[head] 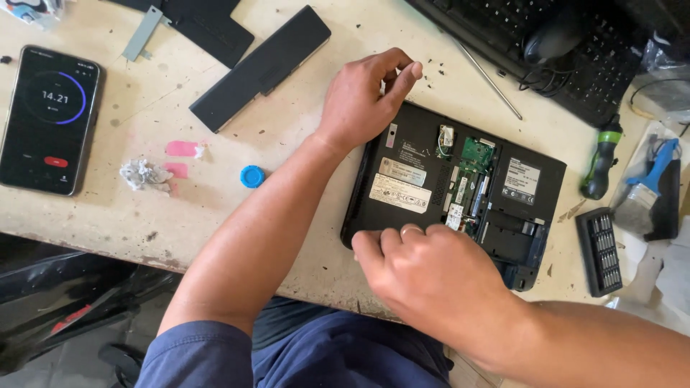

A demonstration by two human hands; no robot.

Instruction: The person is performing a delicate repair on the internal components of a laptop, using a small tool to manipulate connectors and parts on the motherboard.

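Observation:
A small black laptop [517,208] lies upside down on the worn tabletop, its bottom cover off so that green circuit boards [474,162] show. My left hand [363,97] rests at the laptop's far left corner with fingertips pinched together; whether something tiny sits between them I cannot tell. My right hand [424,276] lies on the laptop's near edge, fingers curled down onto the case. A ring shows on one finger.
A long black battery pack [262,68] lies to the upper left. A phone [49,118] showing a timer sits at far left. Also here are a blue cap [252,176], crumpled foil [144,174], a thin metal rod [489,79], a keyboard with mouse [553,39], a green-handled screwdriver [602,158], a bit set [600,251] and a brush [650,194].

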